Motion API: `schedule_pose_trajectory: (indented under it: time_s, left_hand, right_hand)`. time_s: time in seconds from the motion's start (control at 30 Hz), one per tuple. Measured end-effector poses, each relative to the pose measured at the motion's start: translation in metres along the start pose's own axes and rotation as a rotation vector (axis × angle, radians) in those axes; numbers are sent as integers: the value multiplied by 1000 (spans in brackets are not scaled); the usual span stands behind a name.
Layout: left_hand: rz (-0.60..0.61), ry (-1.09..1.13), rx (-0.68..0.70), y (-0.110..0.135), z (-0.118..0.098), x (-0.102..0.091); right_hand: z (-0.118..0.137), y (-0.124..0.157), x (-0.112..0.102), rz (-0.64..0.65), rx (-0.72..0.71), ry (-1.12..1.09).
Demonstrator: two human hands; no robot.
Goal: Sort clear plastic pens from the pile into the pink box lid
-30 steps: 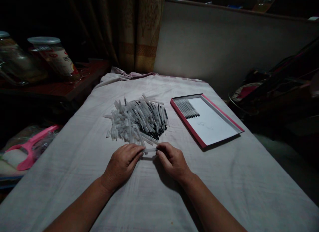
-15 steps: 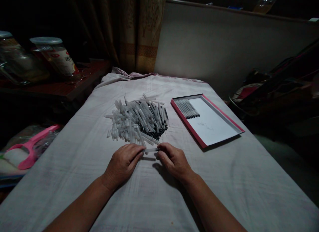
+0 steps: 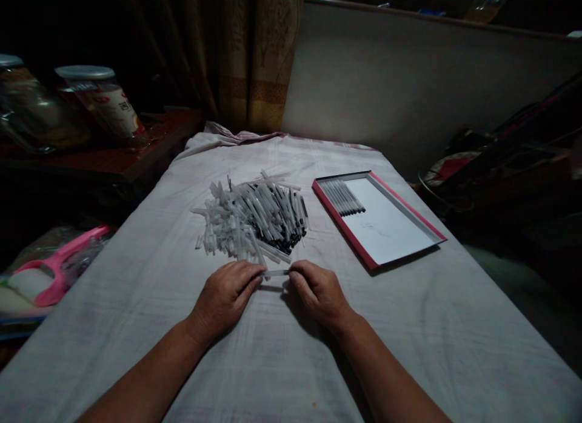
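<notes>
Between my two hands, just above the cloth, lies a thin pen with a translucent barrel and a dark right end. My left hand pinches its left end between thumb and fingers. At the dark end, my right hand is closed the same way. Right beyond my hands spreads a loose pile of clear, white and black-tipped plastic pen parts. To the right, a shallow red-edged box holds a neat row of pens in its far left corner.
A pale checked cloth covers the table. Lidded jars stand on a dark red side table at the left. Pink-handled scissors lie low beside the cloth. A curtain and a pale panel close off the back.
My right hand has shifted slightly to the right, showing a little more of the pen's dark end. My left hand, the pile and the box look the same.
</notes>
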State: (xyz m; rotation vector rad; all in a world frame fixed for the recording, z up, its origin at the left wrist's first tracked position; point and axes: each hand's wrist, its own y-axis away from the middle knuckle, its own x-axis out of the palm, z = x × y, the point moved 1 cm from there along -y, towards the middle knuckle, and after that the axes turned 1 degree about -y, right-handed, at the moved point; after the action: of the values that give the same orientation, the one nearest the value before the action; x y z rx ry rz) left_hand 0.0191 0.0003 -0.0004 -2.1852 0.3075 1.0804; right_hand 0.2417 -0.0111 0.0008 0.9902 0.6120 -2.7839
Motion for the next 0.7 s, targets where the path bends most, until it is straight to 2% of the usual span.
schedule_pose_trajectory:
  time_s: [0.7]
  left_hand:
    - [-9, -5, 21, 0, 0, 1]
  right_hand:
    - [-1, 1, 0, 37, -40, 60]
